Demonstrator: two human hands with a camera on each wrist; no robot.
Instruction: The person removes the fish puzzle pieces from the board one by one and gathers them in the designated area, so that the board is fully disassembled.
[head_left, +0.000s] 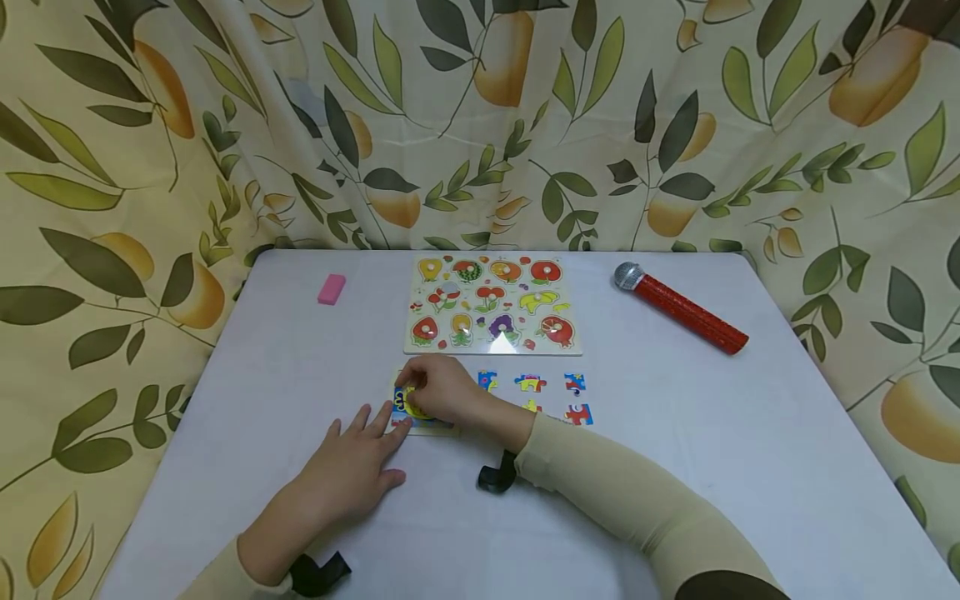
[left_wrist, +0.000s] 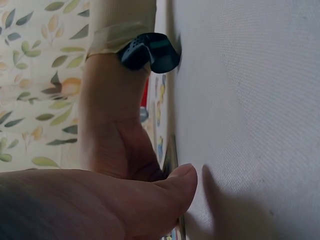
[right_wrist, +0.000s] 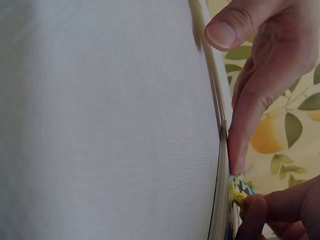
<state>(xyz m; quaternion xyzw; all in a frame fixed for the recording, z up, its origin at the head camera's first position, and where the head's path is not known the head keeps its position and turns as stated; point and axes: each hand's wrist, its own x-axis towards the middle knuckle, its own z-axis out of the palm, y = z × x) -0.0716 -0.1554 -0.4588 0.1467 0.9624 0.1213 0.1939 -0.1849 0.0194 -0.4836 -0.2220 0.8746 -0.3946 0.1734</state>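
Note:
A small jigsaw board (head_left: 400, 423) with blue, yellow and red printing lies in front of me, partly hidden by my hands. My right hand (head_left: 444, 392) reaches over it. In the right wrist view, my thumb and forefinger pinch a yellow and blue puzzle piece (right_wrist: 240, 190) at the board's surface. My left hand (head_left: 348, 467) lies with fingers spread, its fingertips at the board's left edge. Loose jigsaw pieces (head_left: 530, 383), several of them in two rows, lie to the right of the board; my right forearm covers some.
Behind the jigsaw lies a fruit picture board (head_left: 480, 346). A pink block (head_left: 332, 289) sits at the back left, and a red microphone (head_left: 686, 315) at the back right. A white cloth covers the table (head_left: 750, 467). A leaf-patterned curtain (head_left: 480, 192) hangs behind it.

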